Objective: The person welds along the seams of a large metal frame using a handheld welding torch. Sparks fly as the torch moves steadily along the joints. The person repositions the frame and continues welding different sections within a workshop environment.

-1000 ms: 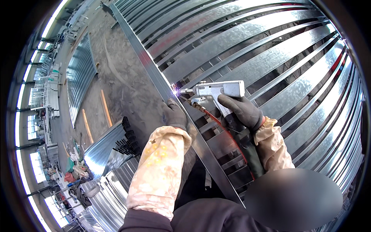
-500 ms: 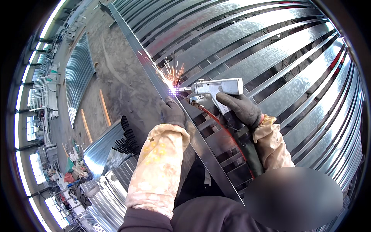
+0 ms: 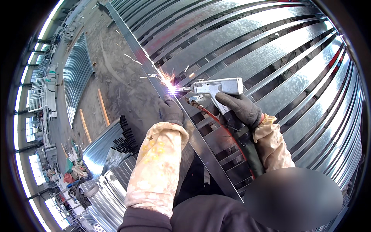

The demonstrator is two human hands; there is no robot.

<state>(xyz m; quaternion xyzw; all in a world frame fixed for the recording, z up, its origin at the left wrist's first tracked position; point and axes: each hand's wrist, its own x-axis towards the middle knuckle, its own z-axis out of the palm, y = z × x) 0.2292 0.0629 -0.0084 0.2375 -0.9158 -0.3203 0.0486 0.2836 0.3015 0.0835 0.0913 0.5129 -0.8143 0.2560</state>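
My gloved right hand (image 3: 245,111) is wrapped around the grip of a silver handheld welding gun (image 3: 222,87). The gun's nozzle points left and meets a long galvanized metal rail (image 3: 208,162), where a bright purple-white arc throws orange sparks. Just below the arc, my gloved left hand (image 3: 172,111) is closed at the rail's edge; its fingertips are partly hidden by the glove and glare. From the gun's grip, a dark cable sleeve (image 3: 249,152) and a red hose (image 3: 224,127) run down toward me.
Parallel galvanized slats (image 3: 247,71) of a large metal frame spread to the right, with gaps between them. On the left floor lie a corrugated-looking panel (image 3: 78,73), wooden strips (image 3: 103,106), stacked dark tube ends (image 3: 124,135) and bundled metal profiles (image 3: 110,193).
The sparks now scatter farther to the upper left, and a few fly right above the nozzle. Both hands and the welding gun stay in nearly the same place.
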